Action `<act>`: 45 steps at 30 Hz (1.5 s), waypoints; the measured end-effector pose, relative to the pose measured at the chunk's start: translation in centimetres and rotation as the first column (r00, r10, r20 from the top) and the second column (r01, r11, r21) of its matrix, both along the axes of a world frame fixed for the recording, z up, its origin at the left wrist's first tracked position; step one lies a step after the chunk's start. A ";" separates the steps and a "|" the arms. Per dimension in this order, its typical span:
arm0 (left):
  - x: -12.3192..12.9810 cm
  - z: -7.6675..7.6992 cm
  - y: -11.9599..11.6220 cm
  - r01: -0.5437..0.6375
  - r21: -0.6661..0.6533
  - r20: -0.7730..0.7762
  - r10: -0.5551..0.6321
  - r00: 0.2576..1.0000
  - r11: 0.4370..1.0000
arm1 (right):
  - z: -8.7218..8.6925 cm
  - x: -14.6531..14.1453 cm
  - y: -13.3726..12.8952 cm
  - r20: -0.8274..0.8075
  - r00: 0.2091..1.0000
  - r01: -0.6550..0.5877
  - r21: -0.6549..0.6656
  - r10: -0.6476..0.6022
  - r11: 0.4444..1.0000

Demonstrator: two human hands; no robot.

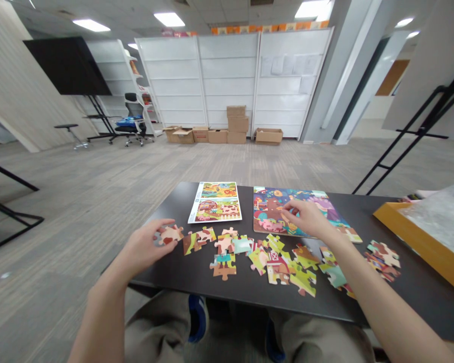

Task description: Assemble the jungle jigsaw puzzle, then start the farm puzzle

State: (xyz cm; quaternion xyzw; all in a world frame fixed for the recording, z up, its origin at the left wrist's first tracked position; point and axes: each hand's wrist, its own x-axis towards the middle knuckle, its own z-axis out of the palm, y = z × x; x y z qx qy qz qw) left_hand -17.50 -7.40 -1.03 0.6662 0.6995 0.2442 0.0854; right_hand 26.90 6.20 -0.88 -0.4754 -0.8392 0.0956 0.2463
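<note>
At the table's left side my left hand [148, 243] has its thumb and fingers closed around the edges of a puzzle piece [171, 234] with brown patches on a pale ground. Just right of it lie joined farm-scene pieces [200, 239]. My right hand [304, 217] hovers over a colourful picture board [270, 194], fingers bent toward the thumb in a pinch. Whether anything sits between those fingertips is too small to tell. A white reference sheet [219, 202] with two pictures, one a barn and cow, lies between the hands, farther back.
Loose puzzle pieces [278, 262] spread along the near side of the black table [166, 272]. More pieces [384, 259] are heaped to the right of my right forearm. A yellow box [419, 244] with clear plastic [444, 217] stands at the right end.
</note>
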 end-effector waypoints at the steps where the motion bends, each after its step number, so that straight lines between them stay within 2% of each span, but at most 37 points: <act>1: -0.3 0.2 -0.1 -0.035 0.018 -0.001 0.035 0.999 0.999 | -0.1 0.0 0.0 -0.002 1.000 0.000 0.001 0.000 1.000; 4: 0.5 0.9 -0.3 -0.034 0.063 0.028 0.032 0.999 0.997 | -0.2 -0.1 0.1 -0.018 1.000 -0.003 -0.015 0.003 1.000; 9: 5.8 1.6 0.0 0.203 0.122 0.058 -0.211 0.976 0.972 | 0.2 -0.5 -0.4 -0.079 0.996 -0.035 -0.051 0.031 0.998; 13: 10.0 1.0 0.8 0.362 0.124 0.086 -0.374 0.923 0.924 | 1.0 -1.3 -1.4 -0.165 0.980 -0.134 -0.139 0.110 0.981; 16: 13.0 0.5 1.3 0.416 0.140 0.116 -0.432 0.894 0.898 | 1.4 -2.3 -2.5 -0.217 0.951 -0.277 -0.284 0.219 0.918; 19: 16.0 0.5 1.5 0.462 0.200 0.127 -0.490 0.862 0.864 | 1.4 -3.6 -3.9 -0.309 0.895 -0.432 -0.417 0.322 0.800; 21: 17.8 0.8 1.5 0.502 0.199 0.133 -0.531 0.837 0.842 | 1.1 -4.4 -4.6 -0.363 0.864 -0.490 -0.452 0.348 0.746; 26: 19.9 1.2 1.7 0.516 0.209 0.116 -0.545 0.830 0.831 | 0.4 -5.4 -4.9 -0.413 0.848 -0.503 -0.430 0.332 0.750; 29: 18.6 1.6 1.9 0.543 0.203 0.127 -0.572 0.810 0.815 | 0.5 -5.0 -4.6 -0.393 0.858 -0.492 -0.443 0.331 0.749; 31: 16.2 2.1 1.9 0.536 0.174 0.151 -0.560 0.815 0.826 | 0.7 -4.5 -4.6 -0.335 0.877 -0.471 -0.458 0.344 0.754; 33: 12.7 2.5 1.8 0.452 0.080 0.192 -0.459 0.868 0.888 | 0.9 -4.1 -4.6 -0.269 0.889 -0.457 -0.468 0.371 0.756; 35: 8.8 2.3 1.5 0.313 0.000 0.206 -0.306 0.929 0.950 | 1.1 -3.9 -4.7 -0.199 0.891 -0.452 -0.473 0.408 0.756; 37: 5.4 1.6 1.1 0.196 -0.062 0.152 -0.185 0.971 0.979 | 1.2 -3.9 -4.8 -0.136 0.890 -0.444 -0.480 0.436 0.757; 39: 3.0 0.4 0.7 0.130 -0.109 0.089 -0.121 0.989 0.985 | 1.3 -4.0 -4.9 -0.082 0.890 -0.430 -0.482 0.449 0.764; 42: 1.8 -1.3 0.4 0.112 -0.153 -0.017 -0.116 0.993 0.982 | 1.4 -4.0 -4.8 -0.025 0.886 -0.421 -0.460 0.462 0.782; 45: 2.0 -2.0 0.5 0.138 -0.181 -0.068 -0.152 0.986 0.974 | 1.1 -3.8 -4.6 -0.012 0.885 -0.422 -0.441 0.465 0.792</act>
